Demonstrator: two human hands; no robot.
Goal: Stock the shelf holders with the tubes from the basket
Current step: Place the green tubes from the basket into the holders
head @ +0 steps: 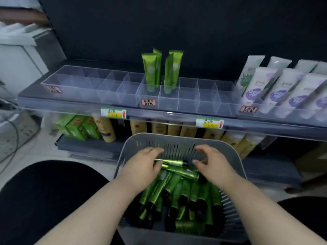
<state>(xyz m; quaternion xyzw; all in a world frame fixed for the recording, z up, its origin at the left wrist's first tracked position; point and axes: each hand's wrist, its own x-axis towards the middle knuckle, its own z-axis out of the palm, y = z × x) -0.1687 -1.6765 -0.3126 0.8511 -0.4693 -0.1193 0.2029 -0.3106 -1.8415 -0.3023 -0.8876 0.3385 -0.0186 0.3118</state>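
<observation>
Head view, left hand (141, 167) pinching tube (172, 162) lying crosswise, cap rightward, right hand (214, 165) grip loose, empty

Open compartments (188, 96) either side of upright tubes (151, 68)

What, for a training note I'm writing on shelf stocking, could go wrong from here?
1. The green tubes lie criss-crossed in the basket. Lifting the top tube, which the left hand appears to pinch at one end, may drag neighbours out.
2. The standing tubes in the clear holder lean, so sliding another in could tip them.
3. The right hand hovers open, so the tube may swing or slip.
</observation>
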